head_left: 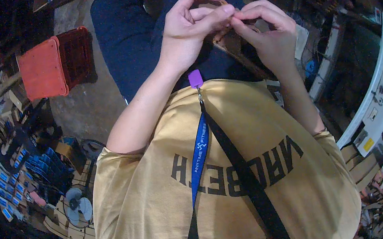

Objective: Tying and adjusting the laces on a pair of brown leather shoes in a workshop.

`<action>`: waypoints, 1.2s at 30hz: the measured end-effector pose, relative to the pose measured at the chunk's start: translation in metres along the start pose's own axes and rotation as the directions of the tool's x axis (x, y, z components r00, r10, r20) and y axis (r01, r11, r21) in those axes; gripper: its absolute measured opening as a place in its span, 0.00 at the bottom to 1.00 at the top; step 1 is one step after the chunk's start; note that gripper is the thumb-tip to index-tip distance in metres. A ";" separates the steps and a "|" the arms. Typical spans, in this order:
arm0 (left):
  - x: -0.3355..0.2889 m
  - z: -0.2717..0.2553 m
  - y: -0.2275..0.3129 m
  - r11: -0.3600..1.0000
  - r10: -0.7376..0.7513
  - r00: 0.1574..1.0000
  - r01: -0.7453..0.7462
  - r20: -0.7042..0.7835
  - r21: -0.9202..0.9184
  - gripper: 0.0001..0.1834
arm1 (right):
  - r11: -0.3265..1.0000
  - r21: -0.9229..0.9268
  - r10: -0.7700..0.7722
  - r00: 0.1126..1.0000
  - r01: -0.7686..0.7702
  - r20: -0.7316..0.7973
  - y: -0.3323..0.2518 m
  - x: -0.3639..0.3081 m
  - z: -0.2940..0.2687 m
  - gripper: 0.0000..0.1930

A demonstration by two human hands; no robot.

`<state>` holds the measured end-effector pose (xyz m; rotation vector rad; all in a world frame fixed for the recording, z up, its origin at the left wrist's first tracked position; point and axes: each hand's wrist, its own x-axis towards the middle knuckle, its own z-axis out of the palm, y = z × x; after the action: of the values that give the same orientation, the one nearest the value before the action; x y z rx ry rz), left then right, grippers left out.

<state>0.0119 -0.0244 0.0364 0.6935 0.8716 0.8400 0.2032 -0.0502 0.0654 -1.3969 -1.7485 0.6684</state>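
Over my lap, my left hand (191, 28) and my right hand (268, 32) meet with their fingertips almost touching. Both are closed in a pinch on a brown, leather-like piece with thin strips (231, 41). Its lower part hangs below the fingers toward my right forearm. A small bit sticks up beyond my left thumb. Exactly what lies between the fingertips is hidden, and the kind of piece is unclear. Beneath the hands are my dark trousers (123, 47).
A red plastic crate (44, 69) stands on the floor at the left. Below it are a fan (77, 206) and stacks of small pieces. On the right runs a pale machine (380, 95) with a control panel. A lanyard with a purple tag (195, 79) hangs on my chest.
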 end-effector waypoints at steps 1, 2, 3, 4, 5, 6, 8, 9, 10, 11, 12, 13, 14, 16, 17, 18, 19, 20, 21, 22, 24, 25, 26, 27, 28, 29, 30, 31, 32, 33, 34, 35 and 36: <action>0.001 -0.004 -0.002 0.998 0.052 0.997 -0.053 0.059 0.023 0.21 | 1.000 0.002 -0.001 1.000 0.001 0.002 0.001 0.001 -0.001 0.06; 0.002 -0.006 -0.003 0.993 0.102 0.987 -0.107 0.122 0.042 0.20 | 1.000 0.012 -0.001 1.000 0.001 0.005 0.003 0.001 -0.001 0.07; 0.003 -0.007 -0.004 0.993 0.102 0.987 -0.108 0.122 0.041 0.20 | 1.000 0.024 -0.001 1.000 0.001 0.007 0.004 0.002 -0.002 0.07; 0.005 -0.006 -0.004 0.992 0.118 0.984 -0.123 0.131 0.031 0.22 | 1.000 0.023 -0.001 1.000 0.001 0.008 0.004 0.001 -0.003 0.07; 0.005 -0.006 -0.004 0.990 0.133 0.981 -0.138 0.140 0.023 0.24 | 0.999 0.038 0.018 1.000 -0.018 0.017 0.004 0.001 -0.004 0.07; 0.005 -0.005 -0.003 0.990 0.133 0.981 -0.137 0.140 0.024 0.24 | 0.998 0.054 0.036 0.999 -0.038 0.027 0.004 0.000 -0.005 0.06; 0.004 -0.002 0.000 0.994 0.106 0.987 -0.107 0.117 0.008 0.22 | 0.984 0.130 0.116 0.992 -0.122 0.056 0.007 -0.002 -0.008 0.06; 0.004 -0.001 0.004 0.994 0.105 0.987 -0.107 0.118 0.009 0.22 | 0.957 0.202 0.192 0.977 -0.207 0.091 0.007 -0.003 -0.009 0.07; 0.005 -0.001 0.011 0.994 0.088 0.987 -0.095 0.136 0.048 0.22 | 0.957 0.202 0.193 0.977 -0.208 0.090 0.007 -0.003 -0.008 0.07; 0.005 0.000 0.016 0.993 0.070 0.986 -0.084 0.153 0.086 0.21 | 0.900 0.282 0.312 0.943 -0.333 0.118 0.005 -0.005 -0.007 0.07; 0.004 0.001 0.018 0.993 0.069 0.986 -0.083 0.153 0.087 0.21 | 0.820 0.355 0.422 0.893 -0.449 0.156 0.004 -0.006 -0.006 0.07; 0.004 0.002 0.019 0.992 0.070 0.988 -0.084 0.139 0.098 0.20 | 0.819 0.356 0.423 0.893 -0.450 0.155 0.004 -0.006 -0.005 0.07; 0.004 0.004 0.021 0.990 0.072 0.989 -0.086 0.126 0.109 0.19 | 0.805 0.384 0.427 0.891 -0.453 0.156 0.005 -0.006 -0.005 0.08; -0.001 0.012 0.029 0.984 0.086 0.991 -0.101 0.103 0.148 0.18 | 0.790 0.412 0.431 0.889 -0.454 0.155 0.006 -0.007 -0.005 0.08; -0.003 0.014 0.032 0.975 0.102 0.992 -0.115 0.079 0.188 0.17 | 0.817 0.391 0.401 0.904 -0.425 0.146 0.006 -0.008 -0.005 0.08; -0.004 0.013 0.029 0.975 0.101 0.992 -0.115 0.078 0.189 0.17 | 0.841 0.369 0.370 0.919 -0.395 0.138 0.007 -0.009 -0.005 0.08; -0.004 0.010 0.024 0.932 0.164 0.984 -0.180 0.076 0.314 0.18 | 0.841 0.370 0.370 0.919 -0.395 0.138 0.006 -0.008 -0.004 0.08; -0.004 0.008 0.022 0.869 0.226 0.971 -0.239 0.081 0.433 0.19 | 0.849 0.357 0.363 0.921 -0.389 0.138 0.005 -0.007 -0.003 0.08; -0.004 0.006 0.022 0.869 0.226 0.971 -0.238 0.081 0.434 0.19 | 0.857 0.345 0.356 0.924 -0.382 0.138 0.005 -0.006 -0.003 0.08; -0.003 0.005 0.023 0.843 0.264 0.960 -0.278 0.096 0.460 0.17 | 0.857 0.347 0.356 0.924 -0.382 0.138 0.006 -0.006 -0.002 0.08; -0.003 0.006 0.026 0.815 0.302 0.947 -0.317 0.113 0.486 0.16 | 0.796 0.450 0.358 0.914 -0.405 0.191 0.010 -0.005 -0.002 0.10; -0.002 0.007 0.030 0.823 0.302 0.946 -0.322 0.120 0.467 0.15 | 0.795 0.451 0.357 0.914 -0.405 0.190 0.010 -0.005 -0.003 0.10; -0.001 0.009 0.034 0.832 0.303 0.945 -0.327 0.127 0.448 0.14 | 0.752 0.480 0.390 0.892 -0.452 0.230 0.011 -0.005 -0.006 0.10; -0.001 0.007 0.040 0.832 0.302 0.945 -0.327 0.128 0.449 0.14 | 0.705 0.505 0.419 0.867 -0.498 0.271 0.011 -0.005 -0.007 0.10; 0.000 0.004 0.046 0.636 0.424 0.887 -0.436 0.184 0.637 0.14 | 0.705 0.505 0.420 0.867 -0.499 0.270 0.011 -0.005 -0.007 0.10; 0.000 0.003 0.051 0.385 0.519 0.812 -0.502 0.268 0.775 0.14 | 0.689 0.532 0.414 0.870 -0.492 0.268 0.011 -0.006 -0.007 0.10; -0.002 0.006 0.054 0.385 0.518 0.812 -0.502 0.269 0.774 0.14 | 0.673 0.558 0.409 0.873 -0.485 0.266 0.011 -0.006 -0.007 0.10; -0.004 0.010 0.058 0.366 0.510 0.815 -0.495 0.275 0.788 0.14 | 0.673 0.558 0.410 0.873 -0.485 0.265 0.011 -0.006 -0.007 0.10; -0.007 0.013 0.060 0.345 0.503 0.818 -0.485 0.278 0.804 0.14 | 0.676 0.574 0.395 0.885 -0.462 0.247 0.011 -0.006 -0.007 0.10; -0.005 0.013 0.054 0.344 0.504 0.818 -0.484 0.276 0.805 0.14 | 0.678 0.590 0.380 0.896 -0.439 0.229 0.010 -0.006 -0.007 0.10; -0.003 0.013 0.043 0.477 0.511 0.823 -0.513 0.249 0.714 0.15 | 0.677 0.590 0.380 0.896 -0.439 0.231 0.009 -0.006 -0.007 0.10; -0.001 0.014 0.039 0.596 0.513 0.828 -0.532 0.224 0.602 0.16 | 0.693 0.555 0.408 0.885 -0.460 0.224 0.009 -0.008 -0.008 0.10; -0.002 0.014 0.038 0.596 0.512 0.829 -0.532 0.226 0.601 0.16 | 0.706 0.519 0.437 0.873 -0.481 0.216 0.008 -0.008 -0.008 0.10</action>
<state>0.0102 -0.0097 0.0739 1.6428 0.9461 1.0492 0.2153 -0.0569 0.0616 -1.3830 -1.0901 1.4033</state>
